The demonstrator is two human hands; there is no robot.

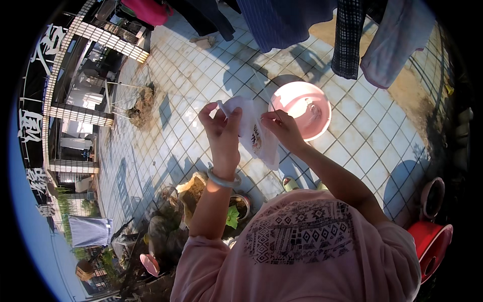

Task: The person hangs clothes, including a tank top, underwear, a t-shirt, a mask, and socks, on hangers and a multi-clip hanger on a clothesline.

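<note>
A thin white cloth (245, 113) with dark printed marks hangs in front of me, lit from behind by the sun. At its upper left edge, the thumb and fingers of my left hand (223, 130) pinch it; a pale bangle (223, 179) circles that wrist. My right hand (283, 126) has its fingertips closed at the cloth's right edge. A thin pale line runs up past those fingers, and I cannot tell what it is. Beyond my right hand, a pink plastic basin (322, 126) sits on the tiled floor (362, 147) with something small inside.
Overhead hang laundry items, among them a blue striped garment (283, 22) and a checked one (347, 41). Potted plants (232, 217) stand at my left, near my feet. A red basin (426, 241) is at lower right. A tiled railing (81, 119) lines the left side.
</note>
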